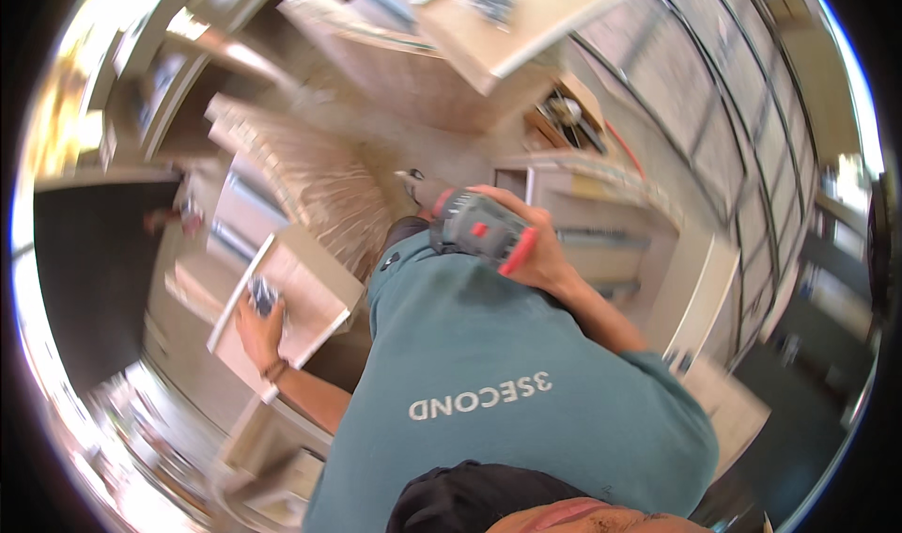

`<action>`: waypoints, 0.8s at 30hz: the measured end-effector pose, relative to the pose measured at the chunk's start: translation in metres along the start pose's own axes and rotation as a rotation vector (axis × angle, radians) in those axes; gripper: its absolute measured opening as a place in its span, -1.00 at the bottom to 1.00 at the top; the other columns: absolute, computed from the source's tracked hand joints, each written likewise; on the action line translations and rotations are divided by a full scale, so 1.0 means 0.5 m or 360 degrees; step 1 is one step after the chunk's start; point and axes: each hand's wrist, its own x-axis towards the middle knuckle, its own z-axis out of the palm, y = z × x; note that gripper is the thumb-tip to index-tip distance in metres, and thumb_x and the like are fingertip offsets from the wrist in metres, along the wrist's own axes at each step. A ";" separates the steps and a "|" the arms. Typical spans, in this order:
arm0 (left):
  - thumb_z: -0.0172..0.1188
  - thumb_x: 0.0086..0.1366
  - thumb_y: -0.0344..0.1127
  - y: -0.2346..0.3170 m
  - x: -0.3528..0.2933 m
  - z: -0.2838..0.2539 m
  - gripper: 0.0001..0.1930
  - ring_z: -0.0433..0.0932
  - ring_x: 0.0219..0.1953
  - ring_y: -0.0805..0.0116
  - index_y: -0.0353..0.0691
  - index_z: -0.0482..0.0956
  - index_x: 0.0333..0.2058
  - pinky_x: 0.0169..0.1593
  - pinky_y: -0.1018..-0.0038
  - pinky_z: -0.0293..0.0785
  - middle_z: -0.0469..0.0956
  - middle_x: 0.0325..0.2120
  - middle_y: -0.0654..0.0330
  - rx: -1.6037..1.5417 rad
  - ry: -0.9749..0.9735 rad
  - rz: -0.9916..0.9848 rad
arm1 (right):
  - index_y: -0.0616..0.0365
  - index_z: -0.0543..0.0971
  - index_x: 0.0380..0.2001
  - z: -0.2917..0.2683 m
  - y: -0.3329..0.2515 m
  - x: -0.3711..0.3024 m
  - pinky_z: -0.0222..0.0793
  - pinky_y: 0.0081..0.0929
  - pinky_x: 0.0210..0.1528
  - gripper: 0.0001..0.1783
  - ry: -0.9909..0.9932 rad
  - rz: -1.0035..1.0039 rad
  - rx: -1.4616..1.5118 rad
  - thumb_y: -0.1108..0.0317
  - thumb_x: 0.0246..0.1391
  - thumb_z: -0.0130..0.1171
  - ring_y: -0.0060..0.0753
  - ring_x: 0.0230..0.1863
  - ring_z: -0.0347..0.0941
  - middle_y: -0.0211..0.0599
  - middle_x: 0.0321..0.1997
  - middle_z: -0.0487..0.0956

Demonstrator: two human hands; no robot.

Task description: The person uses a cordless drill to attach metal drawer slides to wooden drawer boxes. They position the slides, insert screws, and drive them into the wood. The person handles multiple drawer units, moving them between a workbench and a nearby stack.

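My right hand (543,256) is closed around a dark grey cordless drill (479,227) with red accents, held in front of my waist with its nose pointing away to the upper left. On the left, my left hand (257,334) grips a small clear plastic bag (264,298) with something dark inside; the contents are too blurred to name. That hand is over a shallow pale drawer (315,309) with white edges, which sits on a stack of panels. A bracelet circles the left wrist.
Wrapped board stacks (301,171) stand ahead of me. A second pale drawer (526,11) with another dark bagged item (492,3) lies on the far stack. An open box (568,115) holds tools beside a red hose (622,148). Cabinet panels (695,293) stand to my right.
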 end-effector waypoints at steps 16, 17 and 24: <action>0.30 0.39 0.02 0.481 0.087 -0.088 -0.37 0.53 0.18 -0.03 -0.19 0.46 0.30 0.23 0.13 0.41 0.56 0.11 -0.11 0.0231 -0.0567 0.1593 | 0.02 0.57 0.16 0.111 0.025 -0.222 0.57 -0.33 -0.05 -0.24 0.1218 0.0590 0.0385 0.44 -0.26 0.50 0.02 -0.16 0.67 -0.11 -0.13 0.73; 0.30 0.39 0.04 0.492 0.083 -0.075 -0.37 0.54 0.17 -0.04 -0.18 0.45 0.31 0.22 0.13 0.42 0.57 0.10 -0.12 0.0302 -0.0666 0.1622 | 0.02 0.57 0.17 0.116 0.024 -0.237 0.57 -0.33 -0.05 -0.24 0.1263 0.0625 0.0355 0.44 -0.25 0.50 0.03 -0.15 0.67 -0.10 -0.11 0.72; 0.25 0.39 0.15 0.558 0.056 0.025 -0.34 0.59 0.12 -0.06 -0.11 0.46 0.31 0.17 0.10 0.48 0.64 0.02 -0.12 0.0694 -0.0982 0.1941 | 0.07 0.54 0.19 0.180 0.043 -0.328 0.56 -0.37 0.01 -0.23 0.1710 0.0565 0.0312 0.47 -0.21 0.49 -0.02 -0.08 0.69 -0.06 -0.05 0.71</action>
